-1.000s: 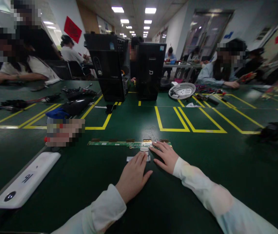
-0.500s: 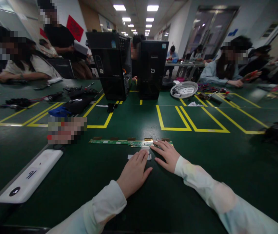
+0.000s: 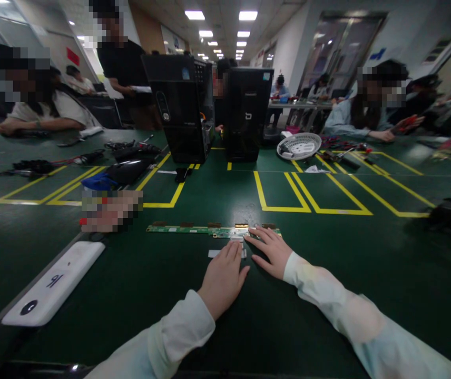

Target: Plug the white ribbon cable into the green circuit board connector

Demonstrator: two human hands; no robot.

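Note:
A long, narrow green circuit board [image 3: 189, 230] lies crosswise on the green tabletop, with brownish tabs along its far edge. My right hand [image 3: 272, 253] is laid over its right end, fingers stretched and spread, fingertips touching the board. Beside it, my left hand [image 3: 222, 276] lies palm down with extended fingers close together. Its fingertips reach a white connector piece [image 3: 236, 239] at the board's near edge. Under those fingers a white flat strip [image 3: 214, 253], which looks like a ribbon cable, is partly covered.
A white power bank-like device [image 3: 55, 284] lies at the left. Two black computer towers [image 3: 178, 110] stand at the back, with a white basket [image 3: 298, 146] to their right. Cables and tools [image 3: 123, 150] are spread at the left. Yellow tape marks the table. Several people sit around.
My left hand has shifted very slightly right, its fingers still over the connector. The right hand stays put. A standing person at the back left has moved to the right.

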